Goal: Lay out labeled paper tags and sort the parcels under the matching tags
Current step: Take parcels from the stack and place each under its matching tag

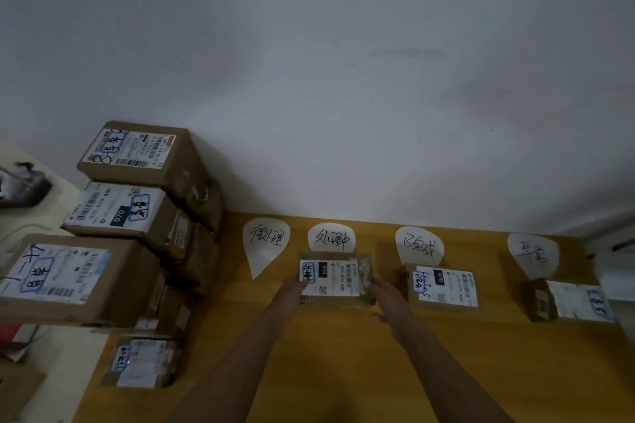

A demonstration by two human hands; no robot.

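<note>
Several white paper tags with handwritten labels lie in a row along the far edge of the wooden table (343, 354): first tag (264, 244), second tag (330, 238), third tag (418, 245), fourth tag (532, 256). A small cardboard parcel (338, 280) with a white shipping label sits just below the second tag. My left hand (290, 292) grips its left edge and my right hand (386, 295) holds its right edge. Another parcel (441, 287) lies under the third tag, and one more parcel (570, 300) under the fourth.
A stack of larger labelled cardboard boxes (123, 216) stands at the table's left end, with a small parcel (142, 362) at its foot. A pale wall (343, 79) runs right behind the tags. A dark object (20, 185) sits at far left.
</note>
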